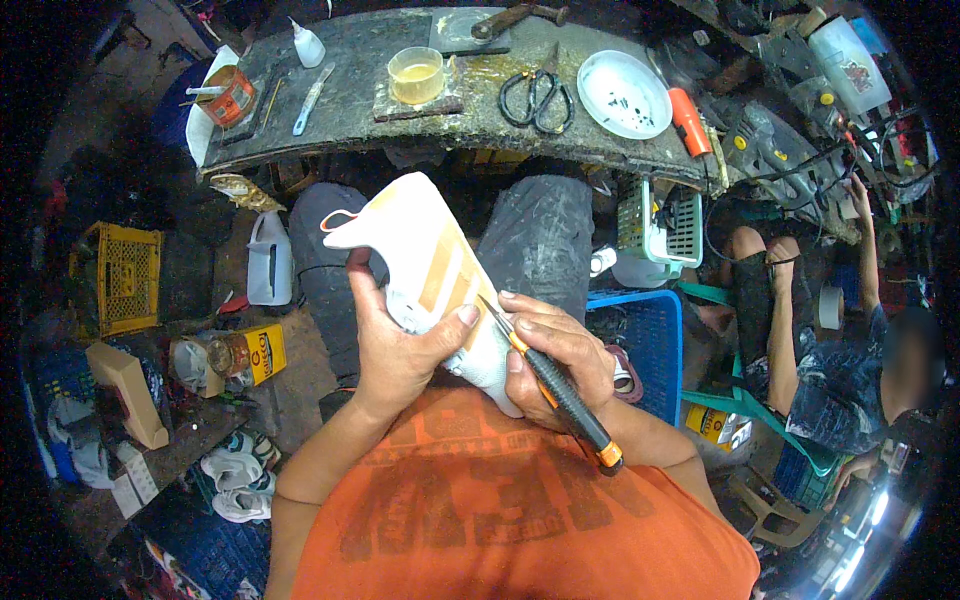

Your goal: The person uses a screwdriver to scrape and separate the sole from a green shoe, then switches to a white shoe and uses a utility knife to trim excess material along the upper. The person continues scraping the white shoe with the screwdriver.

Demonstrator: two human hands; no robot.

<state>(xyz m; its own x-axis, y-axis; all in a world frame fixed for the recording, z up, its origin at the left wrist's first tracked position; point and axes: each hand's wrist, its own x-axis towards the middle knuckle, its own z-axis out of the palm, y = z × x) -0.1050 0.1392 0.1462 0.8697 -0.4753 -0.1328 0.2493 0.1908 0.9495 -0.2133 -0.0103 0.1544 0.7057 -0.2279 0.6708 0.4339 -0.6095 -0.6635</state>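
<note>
A white shoe (pixel 425 235) with light-orange stripes and a thin red pull loop is held up over my lap, heel end pointing away from me. My left hand (pixel 395 335) is closed round its side, thumb pressed on the lower part. In my right hand (pixel 565 350) is a slim knife-like tool (pixel 565 390) with a black and orange handle, gripped like a pen. Its thin tip meets the shoe near the edge of the striped part. The right fingertips lie close to the shoe's side. Exactly what the tip touches is too small to tell.
Across my knees stands a worn workbench (pixel 340 110) bearing a cup of yellowish liquid (pixel 416 75), black-handled scissors (pixel 537 100), a white bowl (pixel 625 95) and an orange-red tube (pixel 690 122). A blue crate (pixel 650 350) is at my right. Another person (pixel 830 375) sits farther right.
</note>
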